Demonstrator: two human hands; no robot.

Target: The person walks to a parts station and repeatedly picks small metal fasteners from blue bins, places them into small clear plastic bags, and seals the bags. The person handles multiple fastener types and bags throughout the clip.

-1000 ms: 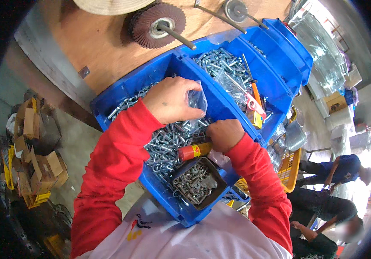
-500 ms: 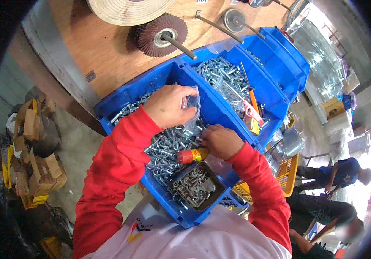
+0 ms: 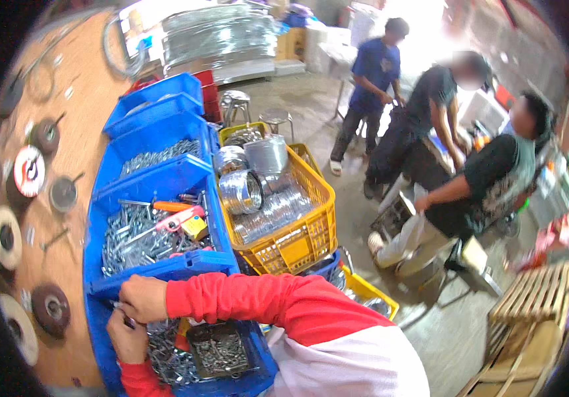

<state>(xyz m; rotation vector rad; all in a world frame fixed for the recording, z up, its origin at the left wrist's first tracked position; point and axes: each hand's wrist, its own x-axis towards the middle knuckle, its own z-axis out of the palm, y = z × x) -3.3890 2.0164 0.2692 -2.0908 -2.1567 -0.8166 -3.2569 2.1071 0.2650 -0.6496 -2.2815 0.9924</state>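
Observation:
My right hand (image 3: 144, 299) and my left hand (image 3: 127, 336) meet over the nearest blue bin (image 3: 258, 354). Their fingers are closed and almost touch, and whatever small thing they hold is mostly hidden. Loose bolts and hooked metal pieces (image 3: 165, 357) lie below them in the bin. Beside these sit a red and yellow tube (image 3: 182, 334) and a dark square tray (image 3: 195, 360) of small nuts and washers. In the bin beyond are more bolts (image 3: 122, 241), an orange-handled screwdriver (image 3: 165, 206), a pink-handled tool (image 3: 178, 218) and a small yellow box (image 3: 195, 228).
More blue bins (image 3: 155, 109) continue away from me. Left of them stands a wooden board (image 3: 76, 264) with abrasive discs (image 3: 50, 309) on rods. At the right is a yellow crate (image 3: 297, 255) of wire coils (image 3: 241, 192). Several people (image 3: 476, 178) work farther off; a wooden pallet (image 3: 536, 291) lies right.
The view has swung to the right, bringing the people and crate into fuller sight. My hands have come together, and the clear bag at my left hand no longer shows clearly.

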